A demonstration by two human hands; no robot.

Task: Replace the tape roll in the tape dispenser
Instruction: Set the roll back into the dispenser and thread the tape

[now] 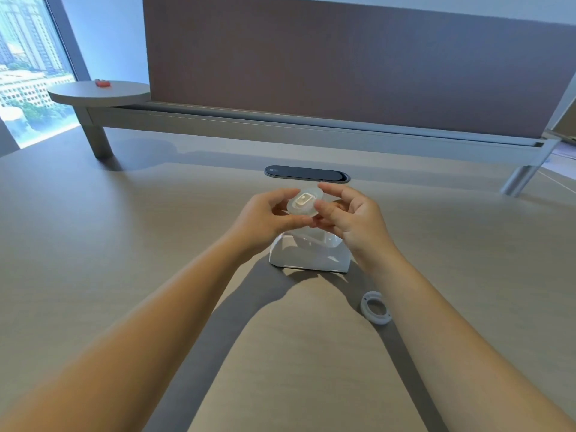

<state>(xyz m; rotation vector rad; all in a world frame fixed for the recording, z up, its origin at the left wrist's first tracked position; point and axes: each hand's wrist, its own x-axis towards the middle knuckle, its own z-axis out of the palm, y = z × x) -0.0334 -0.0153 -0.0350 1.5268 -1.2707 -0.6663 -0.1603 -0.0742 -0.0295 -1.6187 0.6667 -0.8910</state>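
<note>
A clear tape roll (303,201) is held up above the desk between both hands. My left hand (265,218) grips its left edge with thumb and fingers. My right hand (352,218) pinches its right side, thumb across the front. Directly below them a white tape dispenser (308,255) stands on the desk, its top partly hidden by my hands. A white plastic ring (376,307), the roll's hub, lies flat on the desk at the lower right, beside my right forearm.
A dark oval cable hatch (305,173) is set in the beige desk (93,229) just behind my hands. A brown partition (343,57) on a grey rail closes off the back. A round side shelf (99,92) with a small red object stands far left.
</note>
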